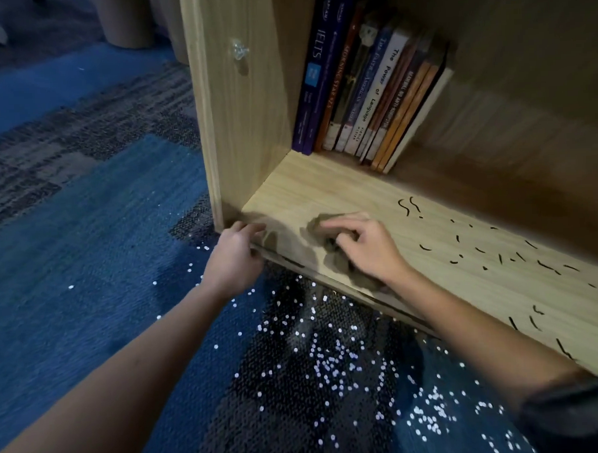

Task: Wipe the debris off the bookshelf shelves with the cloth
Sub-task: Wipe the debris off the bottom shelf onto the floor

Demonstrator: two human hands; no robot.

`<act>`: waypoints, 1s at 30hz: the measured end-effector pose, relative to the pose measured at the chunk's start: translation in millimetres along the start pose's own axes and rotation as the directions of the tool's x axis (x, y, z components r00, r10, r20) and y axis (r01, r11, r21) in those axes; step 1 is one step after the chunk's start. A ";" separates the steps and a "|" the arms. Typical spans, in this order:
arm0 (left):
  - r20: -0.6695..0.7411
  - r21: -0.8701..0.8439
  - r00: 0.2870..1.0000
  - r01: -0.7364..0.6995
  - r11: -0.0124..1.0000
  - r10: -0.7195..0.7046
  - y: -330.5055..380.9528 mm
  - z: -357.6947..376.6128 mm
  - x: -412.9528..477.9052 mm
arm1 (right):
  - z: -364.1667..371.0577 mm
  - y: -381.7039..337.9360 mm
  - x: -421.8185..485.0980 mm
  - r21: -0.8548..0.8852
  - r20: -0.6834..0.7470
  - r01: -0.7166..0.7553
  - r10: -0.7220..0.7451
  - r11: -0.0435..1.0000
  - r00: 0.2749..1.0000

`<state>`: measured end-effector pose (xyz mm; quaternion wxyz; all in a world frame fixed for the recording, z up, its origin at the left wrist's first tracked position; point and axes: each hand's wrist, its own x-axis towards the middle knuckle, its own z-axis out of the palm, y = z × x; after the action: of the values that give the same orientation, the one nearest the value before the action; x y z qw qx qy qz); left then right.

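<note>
A light wooden bookshelf's bottom shelf [327,191] runs from centre to lower right. Thin black debris strands [490,255] lie scattered over its right part. A brownish cloth [309,250] lies crumpled on the shelf's front left. My right hand [363,247] rests on the cloth with fingers curled into it. My left hand [237,256] grips the shelf's front edge by the left corner, fingers hooked over the lip and touching the cloth's left end.
A row of leaning books [370,96] stands at the back left of the shelf. The shelf's side panel [231,109] rises on the left. Blue and grey carpet [87,269] below is strewn with small white bits [331,362].
</note>
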<state>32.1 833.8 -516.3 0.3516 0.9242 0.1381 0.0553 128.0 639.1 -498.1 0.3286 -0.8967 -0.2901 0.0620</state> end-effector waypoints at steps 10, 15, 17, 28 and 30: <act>0.230 0.180 0.968 -0.148 0.972 0.105 32.9 38.1 6.6 | 13.3 5.5 -73.9 -0.055 0.002 0.087 -0.087 0.995 0.996; 0.222 0.200 0.971 -0.138 0.970 0.093 44.5 50.6 -1.3 | -9.2 30.7 -70.7 -0.260 -0.201 -0.129 0.077 0.957 0.977; 0.236 0.136 0.961 -0.183 0.974 0.148 52.6 55.9 -3.0 | 7.8 26.0 -92.3 -0.358 -0.139 -0.018 -0.034 0.934 0.990; 0.446 0.108 0.855 -0.347 0.932 0.267 143.0 119.0 -15.7 | -38.5 59.3 -195.7 -0.072 -0.483 -0.327 0.254 0.942 0.838; 0.507 0.189 0.827 -0.380 0.906 0.241 158.1 132.4 -16.9 | -44.3 70.7 -206.4 -0.113 -0.493 -0.418 0.315 0.901 0.811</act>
<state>76.6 631.8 -510.1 0.2254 0.9598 -0.0989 -0.1349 5.2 455.3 -524.3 0.2705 -0.9544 -0.0289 -0.1228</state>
